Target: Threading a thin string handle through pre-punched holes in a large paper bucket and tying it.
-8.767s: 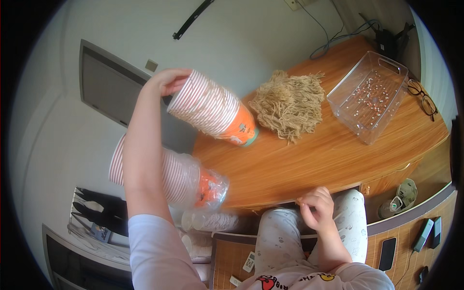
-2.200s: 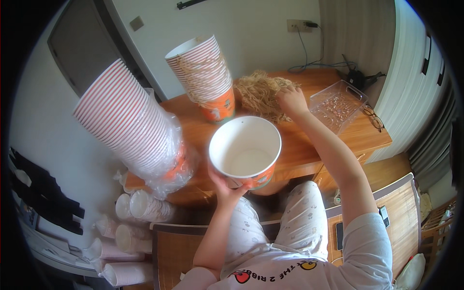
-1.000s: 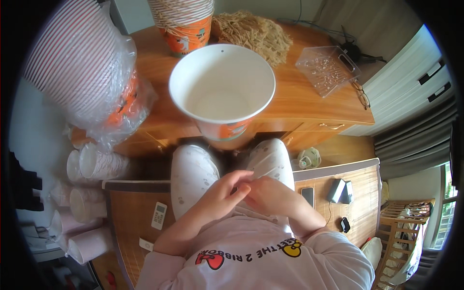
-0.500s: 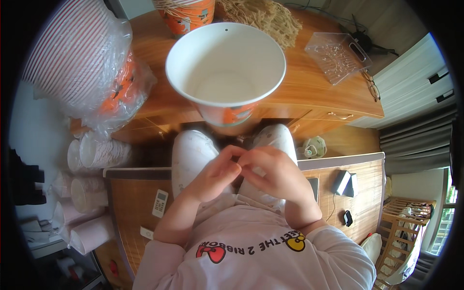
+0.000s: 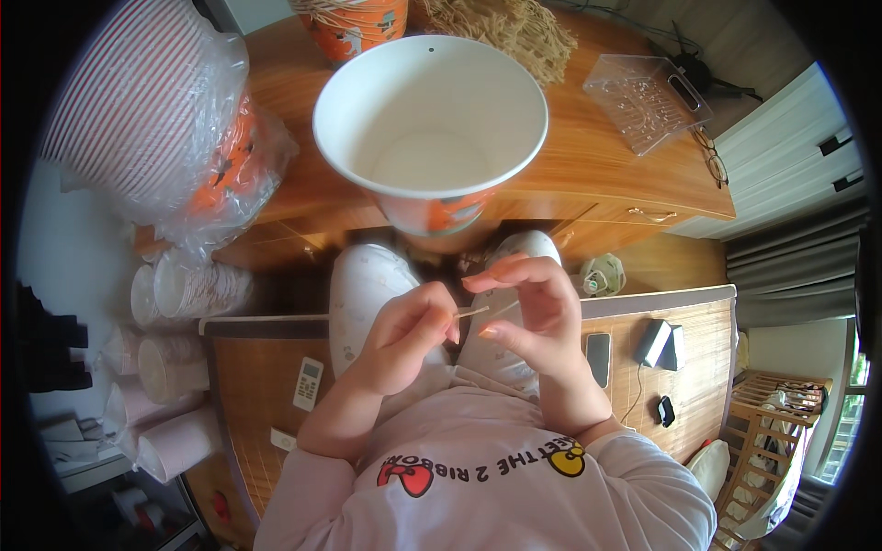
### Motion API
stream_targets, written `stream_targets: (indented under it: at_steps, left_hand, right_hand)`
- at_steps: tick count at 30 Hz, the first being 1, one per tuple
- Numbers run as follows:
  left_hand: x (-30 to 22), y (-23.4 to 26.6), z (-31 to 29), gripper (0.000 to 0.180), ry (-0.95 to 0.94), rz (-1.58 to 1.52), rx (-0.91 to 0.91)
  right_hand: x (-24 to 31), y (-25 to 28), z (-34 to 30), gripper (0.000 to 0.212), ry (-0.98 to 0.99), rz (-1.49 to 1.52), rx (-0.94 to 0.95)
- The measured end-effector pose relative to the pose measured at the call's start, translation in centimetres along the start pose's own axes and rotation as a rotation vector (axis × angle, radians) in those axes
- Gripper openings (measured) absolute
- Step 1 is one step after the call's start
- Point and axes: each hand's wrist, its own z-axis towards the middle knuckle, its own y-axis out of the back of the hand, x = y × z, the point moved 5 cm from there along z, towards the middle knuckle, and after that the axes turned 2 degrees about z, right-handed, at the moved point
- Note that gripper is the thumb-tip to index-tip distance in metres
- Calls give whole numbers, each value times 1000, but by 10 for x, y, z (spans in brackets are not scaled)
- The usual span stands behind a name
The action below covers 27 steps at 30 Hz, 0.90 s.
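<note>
My left hand [image 5: 409,335] is closed in a pinch above my lap. From its fingertips a short end of thin beige cord [image 5: 473,312] sticks out toward the right. Facing it, my right hand [image 5: 540,317] has thumb and fingers spread apart in a C shape, just beyond the cord's tip. A large white-lined paper bucket [image 5: 432,165] with an orange print stands at the table's near edge, mouth toward me. A small dark hole shows near its far rim. Behind it lies a heap of beige cords [image 5: 505,37].
A plastic-wrapped stack of buckets [image 5: 147,110] stands left on the wooden table [image 5: 588,156]. More orange buckets [image 5: 354,28] are at the back. A clear tray [image 5: 643,101] with small bits and glasses [image 5: 712,161] lie right. A remote [image 5: 308,383] and phone [image 5: 598,358] flank me.
My hands were together with fingers touching; now they are apart. The right hand has opened and risen a little, and the cord end shows at the left fingertips.
</note>
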Motion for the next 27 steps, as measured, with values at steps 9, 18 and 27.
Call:
stream_targets:
  at_steps: [9, 18, 27]
  left_hand:
    - [11, 6, -3, 26, 28, -121, 16]
    - [-6, 7, -2, 27, -87, 382, -141]
    - [-34, 0, 12, 16, -243, 470, -177]
  right_hand:
    - [-12, 4, 0, 37, 71, -144, 8]
    - [20, -4, 17, 29, 280, -634, 50]
    - [47, -13, 57, 34, 352, -713, 206]
